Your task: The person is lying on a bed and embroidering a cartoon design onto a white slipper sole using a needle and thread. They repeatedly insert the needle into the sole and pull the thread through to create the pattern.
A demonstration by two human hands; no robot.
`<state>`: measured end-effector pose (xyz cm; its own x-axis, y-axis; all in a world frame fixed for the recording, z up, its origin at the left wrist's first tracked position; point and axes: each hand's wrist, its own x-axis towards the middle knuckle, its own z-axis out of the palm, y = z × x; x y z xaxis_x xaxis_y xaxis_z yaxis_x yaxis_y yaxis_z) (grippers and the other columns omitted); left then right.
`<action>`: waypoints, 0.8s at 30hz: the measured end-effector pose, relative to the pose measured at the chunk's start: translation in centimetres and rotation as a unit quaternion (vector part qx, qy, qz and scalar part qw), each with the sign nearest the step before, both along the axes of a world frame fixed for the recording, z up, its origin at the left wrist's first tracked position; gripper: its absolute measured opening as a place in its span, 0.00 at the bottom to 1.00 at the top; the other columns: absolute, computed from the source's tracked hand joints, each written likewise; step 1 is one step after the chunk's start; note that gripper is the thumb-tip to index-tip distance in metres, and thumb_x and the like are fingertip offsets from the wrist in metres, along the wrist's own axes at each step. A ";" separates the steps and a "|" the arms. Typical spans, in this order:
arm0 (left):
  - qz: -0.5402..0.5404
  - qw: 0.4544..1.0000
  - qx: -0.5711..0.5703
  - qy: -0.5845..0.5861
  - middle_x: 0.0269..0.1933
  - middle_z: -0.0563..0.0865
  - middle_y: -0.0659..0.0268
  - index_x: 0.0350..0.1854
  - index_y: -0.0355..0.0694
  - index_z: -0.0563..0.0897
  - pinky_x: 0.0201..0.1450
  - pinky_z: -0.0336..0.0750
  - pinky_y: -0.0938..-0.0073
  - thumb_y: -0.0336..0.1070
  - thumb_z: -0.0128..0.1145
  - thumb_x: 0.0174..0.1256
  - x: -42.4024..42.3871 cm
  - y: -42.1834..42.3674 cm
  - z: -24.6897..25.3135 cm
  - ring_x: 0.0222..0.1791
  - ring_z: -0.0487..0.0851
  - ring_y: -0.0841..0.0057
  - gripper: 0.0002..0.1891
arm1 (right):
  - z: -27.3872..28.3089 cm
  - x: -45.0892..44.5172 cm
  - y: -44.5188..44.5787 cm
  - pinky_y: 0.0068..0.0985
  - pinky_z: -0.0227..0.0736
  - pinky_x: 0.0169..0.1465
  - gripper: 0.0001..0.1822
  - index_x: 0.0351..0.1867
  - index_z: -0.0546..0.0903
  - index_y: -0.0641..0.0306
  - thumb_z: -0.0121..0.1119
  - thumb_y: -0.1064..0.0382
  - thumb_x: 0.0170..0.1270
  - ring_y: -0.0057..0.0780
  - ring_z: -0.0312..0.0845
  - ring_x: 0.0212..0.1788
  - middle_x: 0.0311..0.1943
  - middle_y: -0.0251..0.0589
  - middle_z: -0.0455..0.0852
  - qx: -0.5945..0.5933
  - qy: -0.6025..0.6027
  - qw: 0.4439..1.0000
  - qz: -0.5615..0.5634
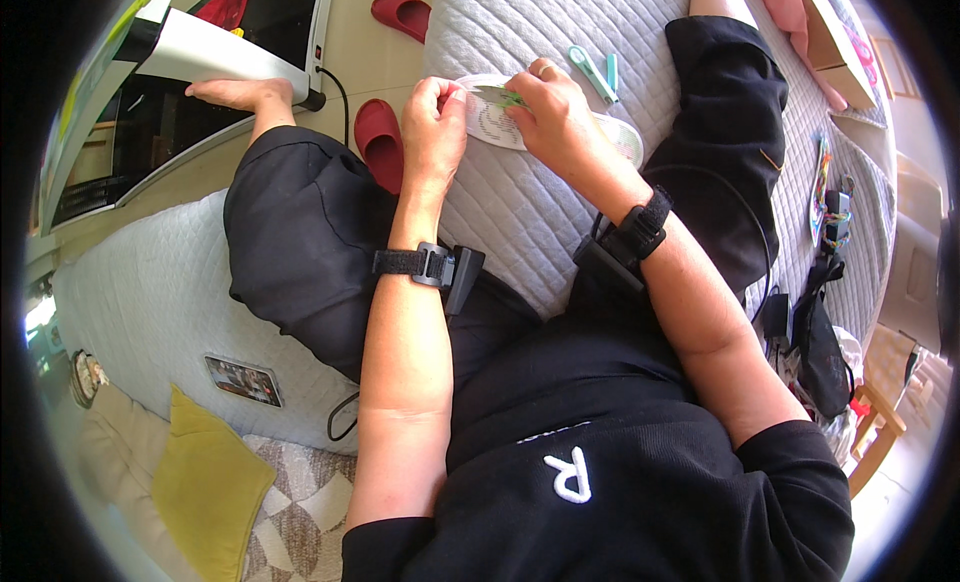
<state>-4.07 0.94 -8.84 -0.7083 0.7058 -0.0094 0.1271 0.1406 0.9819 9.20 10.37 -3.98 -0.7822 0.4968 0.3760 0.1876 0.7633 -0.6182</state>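
A white insole-shaped piece [495, 124] with rows of printed marks is stretched between my hands, above the quilted grey cover. At its far left end, my left hand [435, 117] pinches thumb and forefinger together at the edge; anything finer between those fingertips is too small to tell. My right hand [551, 106] grips the piece from above, by a dark and green patch [499, 94]. The rounded other end [622, 139] shows beneath my right wrist. Just beyond my right hand lie teal thread snips [592, 73] and a small teal cap-like part [613, 72].
Red slippers [379, 143] rest on the tiled floor beside a white-framed appliance [225, 49]. A phone [244, 379] and a mustard cushion [214, 484] lie at the left. Braided colourful cords [836, 218], a black bag [817, 342] and an open cardboard box [840, 49] are at the right.
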 end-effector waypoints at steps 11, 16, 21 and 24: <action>-0.014 1.000 0.021 0.012 0.33 0.80 0.74 0.35 0.35 0.79 0.38 0.68 0.86 0.31 0.55 0.67 0.1 -0.2 -0.2 0.32 0.72 0.89 0.05 | -0.3 -0.2 0.0 0.38 0.73 0.44 0.10 0.34 0.81 0.73 0.62 0.77 0.48 0.55 0.77 0.40 0.36 0.56 0.79 0.000 0.002 1.000 -0.004; -0.018 1.000 0.013 0.019 0.33 0.80 0.74 0.36 0.35 0.79 0.39 0.68 0.86 0.31 0.55 0.67 0.1 -0.2 0.2 0.33 0.71 0.90 0.05 | -0.6 -0.3 0.0 0.38 0.74 0.46 0.10 0.35 0.81 0.73 0.63 0.77 0.48 0.56 0.77 0.41 0.39 0.57 0.80 0.006 -0.002 1.000 -0.013; -0.018 1.000 0.013 0.013 0.33 0.80 0.74 0.36 0.35 0.79 0.39 0.68 0.86 0.31 0.55 0.67 0.1 -0.2 0.2 0.32 0.71 0.90 0.05 | -0.7 -0.2 -0.1 0.41 0.72 0.50 0.04 0.30 0.78 0.73 0.58 0.75 0.51 0.54 0.73 0.44 0.39 0.56 0.77 -0.014 -0.005 1.000 -0.004; -0.016 1.000 0.017 0.016 0.33 0.80 0.74 0.36 0.36 0.79 0.38 0.68 0.85 0.32 0.55 0.67 0.0 -0.2 0.0 0.32 0.71 0.90 0.05 | -0.7 -0.1 -0.1 0.41 0.71 0.49 0.04 0.30 0.78 0.73 0.58 0.76 0.51 0.54 0.72 0.43 0.39 0.56 0.77 -0.006 0.001 1.000 0.000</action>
